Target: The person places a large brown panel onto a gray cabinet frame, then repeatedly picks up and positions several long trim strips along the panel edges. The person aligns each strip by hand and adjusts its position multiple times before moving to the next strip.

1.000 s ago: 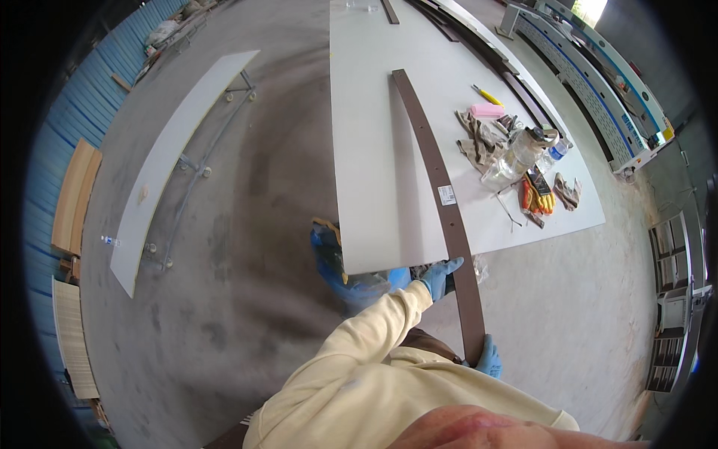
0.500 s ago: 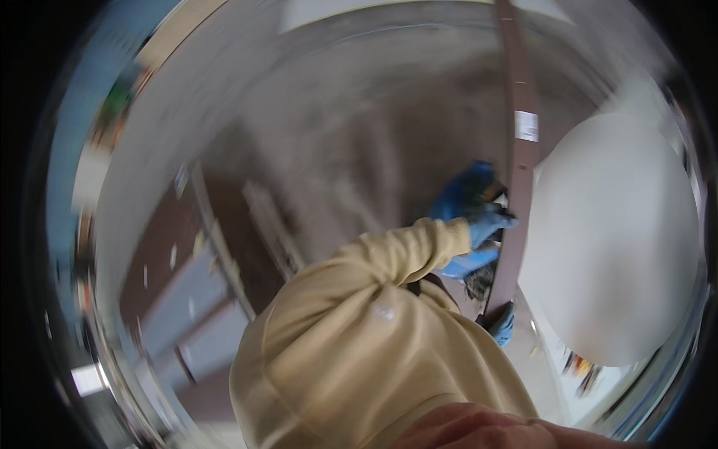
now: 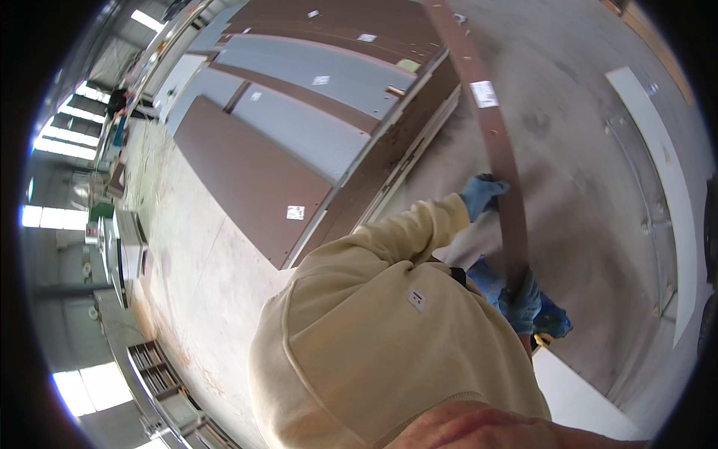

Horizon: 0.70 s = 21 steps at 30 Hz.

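Observation:
A long, narrow brown board (image 3: 490,138) with a white label slants up and away from me. My left hand (image 3: 482,196), in a blue glove, grips its left edge partway along. At the near end my right hand (image 3: 523,303), gloved the same way, wraps around the board. Both hands are closed on it, though the fingers behind the board are hidden. The far end runs out of the picture at the top. My cream sleeve (image 3: 419,228) reaches to the left glove.
A large stack of brown and grey-blue panels (image 3: 262,168) lies left of the board. At right a long white strip (image 3: 658,150) lies on the grey floor. A white panel (image 3: 576,393) is at lower right. Shelving and bright windows (image 3: 90,389) line the left side.
The view has swung round: the panel stack now shows large at left, and the big pale rounded surface at right is gone. The board stays in both hands, moving with me.

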Tool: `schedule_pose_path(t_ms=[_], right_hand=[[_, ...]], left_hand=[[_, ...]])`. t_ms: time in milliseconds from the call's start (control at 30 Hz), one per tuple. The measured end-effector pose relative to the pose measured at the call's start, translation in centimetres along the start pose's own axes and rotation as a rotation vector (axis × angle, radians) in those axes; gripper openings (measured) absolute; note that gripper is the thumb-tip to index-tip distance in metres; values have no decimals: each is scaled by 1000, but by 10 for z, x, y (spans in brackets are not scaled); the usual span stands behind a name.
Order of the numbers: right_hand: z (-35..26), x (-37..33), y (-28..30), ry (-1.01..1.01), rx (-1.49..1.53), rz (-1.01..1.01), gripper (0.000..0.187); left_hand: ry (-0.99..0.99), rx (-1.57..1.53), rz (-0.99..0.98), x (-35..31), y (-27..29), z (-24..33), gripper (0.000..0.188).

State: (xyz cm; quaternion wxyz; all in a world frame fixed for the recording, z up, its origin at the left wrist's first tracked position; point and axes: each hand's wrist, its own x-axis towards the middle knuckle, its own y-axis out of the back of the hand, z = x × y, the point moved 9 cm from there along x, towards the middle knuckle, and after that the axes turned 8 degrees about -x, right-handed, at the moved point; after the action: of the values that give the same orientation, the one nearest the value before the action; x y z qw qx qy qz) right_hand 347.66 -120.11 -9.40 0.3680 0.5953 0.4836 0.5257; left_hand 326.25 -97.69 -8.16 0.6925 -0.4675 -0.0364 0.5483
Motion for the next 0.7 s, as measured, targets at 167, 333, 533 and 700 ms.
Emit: schedule_pose_path(t_ms=[167,333,533,700], right_hand=[[-118,127,-57,249,155,-192,78],[-273,205,-80,474,368,-195,69],[-389,246,-111,593,448,-232,72],[-452,272,-143,648,351,-238,72]], left_hand=[[-228,-163,207,-30,153,118,36],[-421,-282,383,-72,295,210,30],[-533,-347,486,-109,403,283,24],[-501,-382,645,-112,486,313,22]])
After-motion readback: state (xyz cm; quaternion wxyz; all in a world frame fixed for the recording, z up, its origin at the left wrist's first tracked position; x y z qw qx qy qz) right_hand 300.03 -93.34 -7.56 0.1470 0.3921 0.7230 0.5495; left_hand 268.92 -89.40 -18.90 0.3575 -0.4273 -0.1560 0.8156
